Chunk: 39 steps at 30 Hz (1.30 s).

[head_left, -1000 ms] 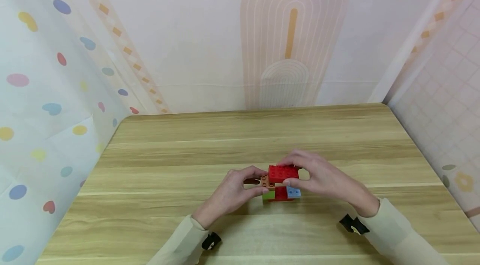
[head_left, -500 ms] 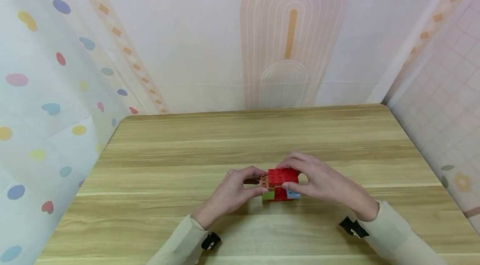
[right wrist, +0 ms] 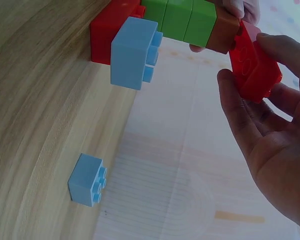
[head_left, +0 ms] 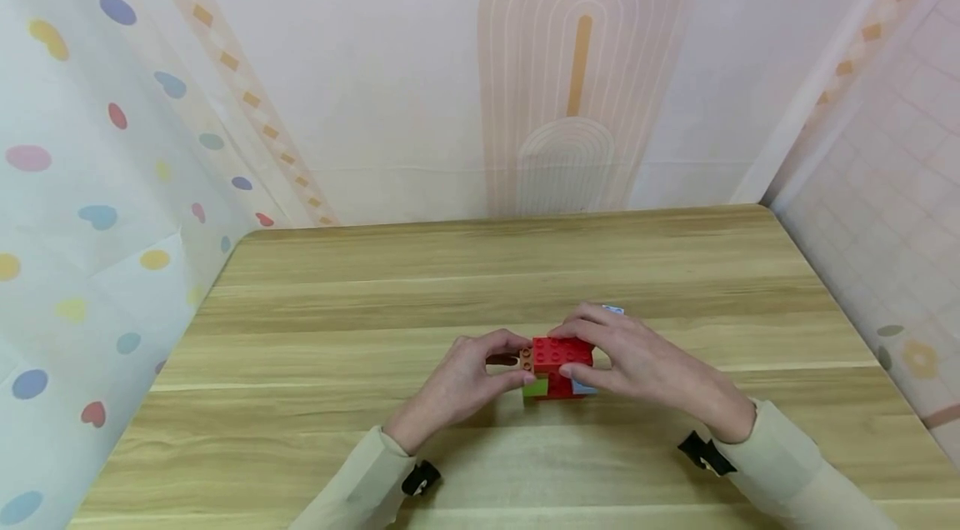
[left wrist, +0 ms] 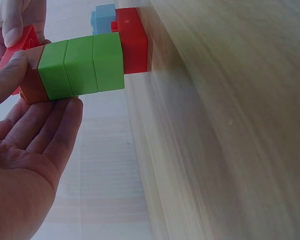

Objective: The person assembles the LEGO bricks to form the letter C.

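Atop the green stack (left wrist: 81, 67), my left fingers (head_left: 498, 342) pinch a brown brick (left wrist: 34, 75); right fingers (head_left: 597, 333) pinch a red brick (head_left: 551, 352) there, overhanging rightward. Seating unclear. Loose blue brick (right wrist: 84, 180) on tabletop (head_left: 375, 280), behind and right of the stack.

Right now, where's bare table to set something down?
Bare: table between left hand and spotted wall, between right hand and right wall, and along the back wall. Crowded: around the brick stack between the hands, and at the loose blue brick behind the right hand.
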{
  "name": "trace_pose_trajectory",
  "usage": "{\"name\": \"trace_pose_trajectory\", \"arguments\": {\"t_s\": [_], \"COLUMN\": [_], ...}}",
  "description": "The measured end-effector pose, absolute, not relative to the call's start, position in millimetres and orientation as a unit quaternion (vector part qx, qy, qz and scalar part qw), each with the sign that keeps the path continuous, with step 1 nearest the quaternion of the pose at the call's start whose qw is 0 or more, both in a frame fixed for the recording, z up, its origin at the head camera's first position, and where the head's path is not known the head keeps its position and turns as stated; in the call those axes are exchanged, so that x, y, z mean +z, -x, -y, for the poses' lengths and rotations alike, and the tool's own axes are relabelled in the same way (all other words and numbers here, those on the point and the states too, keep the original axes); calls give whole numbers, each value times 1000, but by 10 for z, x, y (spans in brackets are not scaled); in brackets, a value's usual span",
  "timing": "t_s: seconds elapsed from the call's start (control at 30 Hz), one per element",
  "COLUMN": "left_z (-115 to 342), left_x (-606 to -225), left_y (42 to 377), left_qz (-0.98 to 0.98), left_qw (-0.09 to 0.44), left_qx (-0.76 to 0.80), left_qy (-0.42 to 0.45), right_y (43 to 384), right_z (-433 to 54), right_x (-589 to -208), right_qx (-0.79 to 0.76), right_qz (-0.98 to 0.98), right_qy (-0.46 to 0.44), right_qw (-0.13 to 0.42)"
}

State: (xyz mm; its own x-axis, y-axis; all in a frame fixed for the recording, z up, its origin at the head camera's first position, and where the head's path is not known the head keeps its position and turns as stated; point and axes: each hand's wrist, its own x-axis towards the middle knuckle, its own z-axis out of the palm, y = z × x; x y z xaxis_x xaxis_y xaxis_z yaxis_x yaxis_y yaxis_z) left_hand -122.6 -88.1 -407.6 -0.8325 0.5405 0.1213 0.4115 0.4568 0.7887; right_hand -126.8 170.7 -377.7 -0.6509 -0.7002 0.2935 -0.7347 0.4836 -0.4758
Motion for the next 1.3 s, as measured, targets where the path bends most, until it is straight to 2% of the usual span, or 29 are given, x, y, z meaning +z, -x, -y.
{"name": "trace_pose_trajectory", "arguments": {"t_s": [1.03, 1.3], "left_z": [885, 884], "left_x": [-4081, -4072], "left_y": [1238, 1237], "left_qz": [-852, -852], "left_qw": [69, 71], "left_qx": [437, 436], "left_qy": [-279, -281], "right_y": [1284, 1267], "right_z": [-1706, -1703], "right_x": [-3755, -3740], "right_qx": [242, 227], "right_qz": [862, 874], "right_qy": [-441, -427], "right_qw": [67, 51]}}
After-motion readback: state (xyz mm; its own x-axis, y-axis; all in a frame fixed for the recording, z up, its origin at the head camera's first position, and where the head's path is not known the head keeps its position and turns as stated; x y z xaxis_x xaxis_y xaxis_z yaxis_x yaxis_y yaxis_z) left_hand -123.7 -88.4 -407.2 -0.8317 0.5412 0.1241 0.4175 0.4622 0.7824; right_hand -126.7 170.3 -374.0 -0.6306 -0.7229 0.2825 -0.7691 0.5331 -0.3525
